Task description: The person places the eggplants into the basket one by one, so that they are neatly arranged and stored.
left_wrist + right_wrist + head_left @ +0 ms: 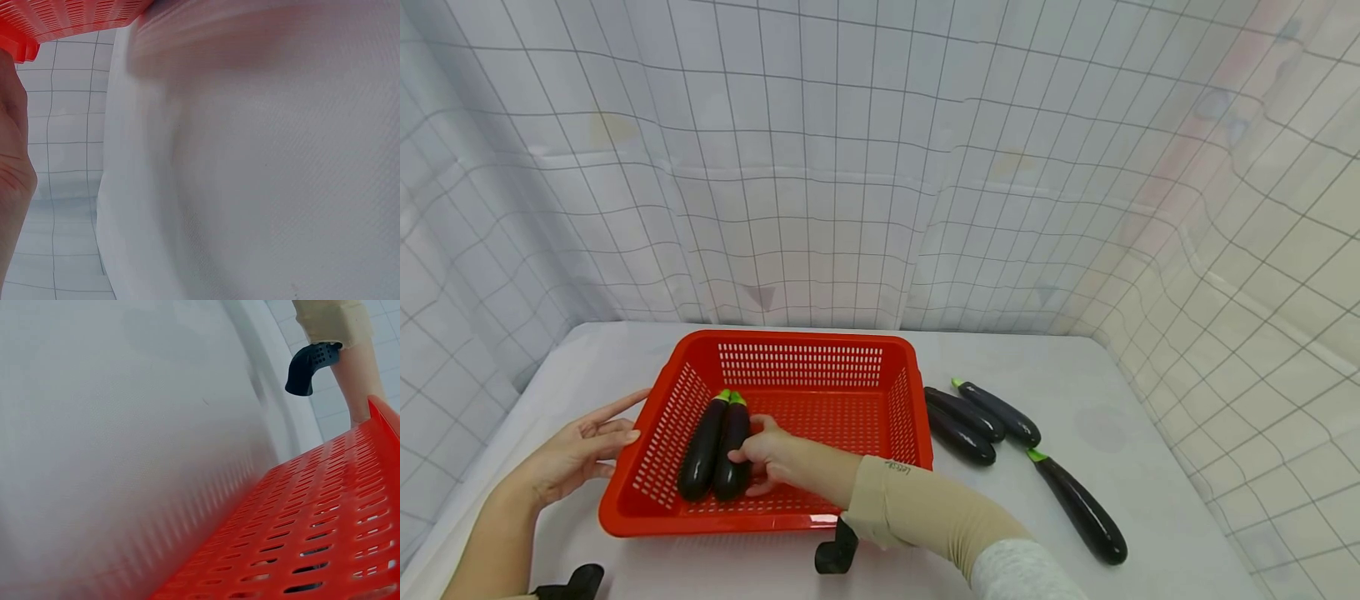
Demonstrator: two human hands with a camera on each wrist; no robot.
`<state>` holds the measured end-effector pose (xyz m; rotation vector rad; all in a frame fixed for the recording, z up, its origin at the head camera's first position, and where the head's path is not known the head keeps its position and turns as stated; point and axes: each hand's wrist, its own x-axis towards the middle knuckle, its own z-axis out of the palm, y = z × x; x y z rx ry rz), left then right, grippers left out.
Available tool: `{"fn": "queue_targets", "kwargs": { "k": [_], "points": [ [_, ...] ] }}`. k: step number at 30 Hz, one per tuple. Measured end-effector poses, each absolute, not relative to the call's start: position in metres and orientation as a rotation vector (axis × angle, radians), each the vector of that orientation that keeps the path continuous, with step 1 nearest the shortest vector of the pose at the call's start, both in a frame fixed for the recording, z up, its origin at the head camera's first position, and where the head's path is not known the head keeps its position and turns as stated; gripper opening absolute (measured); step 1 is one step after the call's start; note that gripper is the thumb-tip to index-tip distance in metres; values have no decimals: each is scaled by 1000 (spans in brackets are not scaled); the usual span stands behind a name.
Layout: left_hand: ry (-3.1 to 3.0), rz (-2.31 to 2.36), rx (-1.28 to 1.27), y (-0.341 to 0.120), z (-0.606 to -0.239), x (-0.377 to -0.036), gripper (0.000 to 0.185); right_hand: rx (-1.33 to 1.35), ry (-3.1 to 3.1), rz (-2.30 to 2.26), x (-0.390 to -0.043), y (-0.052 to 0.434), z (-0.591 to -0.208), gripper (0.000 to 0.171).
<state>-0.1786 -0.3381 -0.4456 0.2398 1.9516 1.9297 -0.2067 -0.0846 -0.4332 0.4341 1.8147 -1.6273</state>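
Head view had the red basket (pixel 805 367) sitting on the white table (pixel 1150 433) with two eggplants lying side by side along its left side. Right hand (pixel 769 457) was curled round the nearer eggplant (pixel 732 450), which sat touching the other eggplant (pixel 702 450). Left hand (pixel 580 450) lay flat with straight fingers against the basket's left outer wall, holding nothing. Three loose eggplants (pixel 981 417) lay on the table just right of the basket, a fourth eggplant (pixel 1081 508) nearer the front edge.

Left wrist view was mostly blurry white tabletop, plus a corner of the basket (pixel 62 19).

Right wrist view showed only the slotted basket wall (pixel 312 531), no fingers.

Looked like the placing step to me; next would be letting go without rolling it.
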Motion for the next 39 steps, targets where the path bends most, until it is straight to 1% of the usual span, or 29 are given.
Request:
{"fn": "queue_targets", "kwargs": {
  "k": [5,10,17,30,39],
  "points": [
    [1942,1935,247,-338,-446,-178,46,423,1860,-1647,-206,-85,-431,53],
    [1945,1931,247,-338,-446,-179,46,356,1925,-1725,-204,-84,-424,58],
    [1966,1916,232,-338,-445,-179,46,312,1944,-1755,-202,-74,-407,55],
    [1961,1919,235,-339,-446,-180,46,105,1875,-1780,-194,-35,-374,46],
    [1935,1940,231,-338,-447,-180,45,-47,1859,-1766,-194,4,-353,49]
  ]
}}
